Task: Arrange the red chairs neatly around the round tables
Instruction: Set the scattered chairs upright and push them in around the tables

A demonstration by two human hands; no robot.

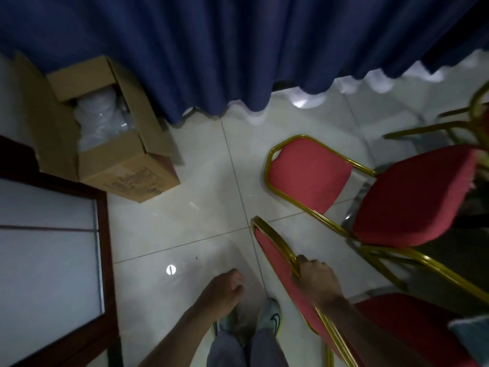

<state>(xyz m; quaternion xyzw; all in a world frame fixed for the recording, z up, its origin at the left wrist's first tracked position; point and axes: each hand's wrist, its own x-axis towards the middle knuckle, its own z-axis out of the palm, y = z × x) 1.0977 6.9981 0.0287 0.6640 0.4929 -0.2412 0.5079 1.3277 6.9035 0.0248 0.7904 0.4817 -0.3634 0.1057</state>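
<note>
Two red chairs with gold metal frames stand on the tiled floor at the right. My right hand point(316, 280) grips the gold top rail of the nearer red chair point(275, 260), whose backrest leans toward me. The farther red chair point(412, 200) stands just behind it, backrest pointing left, seat to the right. My left hand point(225, 288) hangs in front of my legs with loosely curled fingers and holds nothing. No round table is in view.
A dark blue curtain point(225, 49) hangs across the back. An open cardboard box point(111, 144) with plastic-wrapped items sits at the left. A dark wood frame with glass panels point(103, 247) borders the left. More gold chair legs point(449, 125) show at the right edge.
</note>
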